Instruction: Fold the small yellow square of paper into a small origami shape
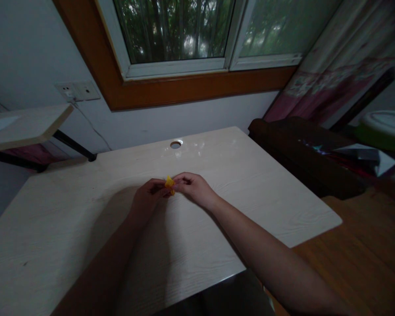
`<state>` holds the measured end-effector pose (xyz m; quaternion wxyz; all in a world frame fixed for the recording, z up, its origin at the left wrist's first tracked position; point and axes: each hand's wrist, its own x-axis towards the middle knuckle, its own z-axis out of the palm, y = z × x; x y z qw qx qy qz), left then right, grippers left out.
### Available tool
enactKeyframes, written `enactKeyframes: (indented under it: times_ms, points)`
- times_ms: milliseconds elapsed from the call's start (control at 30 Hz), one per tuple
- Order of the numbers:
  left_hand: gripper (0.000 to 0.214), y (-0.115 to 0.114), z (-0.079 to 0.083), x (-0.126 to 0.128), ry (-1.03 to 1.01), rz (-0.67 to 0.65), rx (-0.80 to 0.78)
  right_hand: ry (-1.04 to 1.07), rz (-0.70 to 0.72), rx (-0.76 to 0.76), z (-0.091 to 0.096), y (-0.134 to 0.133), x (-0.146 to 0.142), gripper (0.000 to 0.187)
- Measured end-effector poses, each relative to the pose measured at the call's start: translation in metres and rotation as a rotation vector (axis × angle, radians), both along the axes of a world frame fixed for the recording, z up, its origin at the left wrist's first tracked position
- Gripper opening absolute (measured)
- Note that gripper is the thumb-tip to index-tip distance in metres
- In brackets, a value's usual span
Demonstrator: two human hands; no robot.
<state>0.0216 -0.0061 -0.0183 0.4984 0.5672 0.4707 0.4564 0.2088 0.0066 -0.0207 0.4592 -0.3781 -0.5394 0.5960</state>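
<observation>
A small yellow-orange piece (169, 183), perhaps folded paper, is pinched between both my hands over the middle of a pale wooden desk (250, 184). My left hand (148, 197) closes its fingers on the piece from the left. My right hand (194, 188) grips it from the right with fingers pressed together. Both hands rest low on the desktop. Most of the piece is hidden by my fingertips.
The desk has a round cable hole (175, 144) near its back edge. A shelf (23, 125) juts out at the left below a wall socket (77, 91). A dark cabinet (303, 153) and curtain (332, 74) stand at the right under a window (184, 30).
</observation>
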Motion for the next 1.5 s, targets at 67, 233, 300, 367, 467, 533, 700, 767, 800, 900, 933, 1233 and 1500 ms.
enactKeyframes:
  times_ms: [67,233,300,367,467,533,700,767,800,900,933,1233,1500]
  points:
    - [0.028,0.000,0.002,0.000,-0.015,0.006,-0.012,0.048,0.000,-0.021,0.000,0.000,0.000,0.025]
    - [0.028,-0.001,0.007,0.001,-0.007,-0.001,-0.010,0.048,0.004,-0.036,0.002,0.000,0.001,0.026]
    - [0.028,-0.002,0.008,0.002,0.006,-0.003,-0.003,0.029,0.007,-0.028,0.001,0.000,0.002,0.027]
    - [0.028,-0.002,0.008,0.003,0.000,-0.005,0.004,0.024,0.011,-0.015,0.000,0.000,0.002,0.028]
    - [0.028,-0.002,0.005,0.003,-0.002,-0.020,0.021,0.013,-0.001,0.001,0.000,0.000,0.001,0.030]
    - [0.028,-0.001,0.003,0.003,0.021,-0.032,0.044,0.021,-0.024,-0.001,0.000,-0.001,-0.001,0.032]
    - [0.030,0.002,-0.002,0.002,0.047,-0.032,0.094,0.117,-0.056,-0.053,-0.001,-0.002,-0.004,0.038]
    - [0.029,0.003,-0.002,0.001,0.052,-0.028,0.112,0.109,-0.028,-0.058,-0.002,-0.002,-0.004,0.035]
    - [0.029,0.003,-0.003,0.001,0.053,-0.032,0.121,0.094,-0.011,-0.055,-0.003,-0.001,-0.004,0.033]
    - [0.027,0.003,-0.004,-0.001,0.039,-0.049,0.131,0.059,0.021,-0.053,-0.004,-0.002,-0.004,0.028]
    - [0.027,0.004,-0.004,-0.002,0.032,-0.049,0.124,0.061,0.023,-0.059,-0.003,-0.002,-0.005,0.027]
    - [0.031,0.005,-0.008,-0.001,0.023,0.003,0.106,-0.015,-0.020,-0.031,-0.003,-0.003,-0.004,0.024]
    - [0.029,-0.003,0.002,0.004,0.072,0.032,0.117,-0.216,-0.098,0.183,-0.004,-0.005,-0.001,0.014]
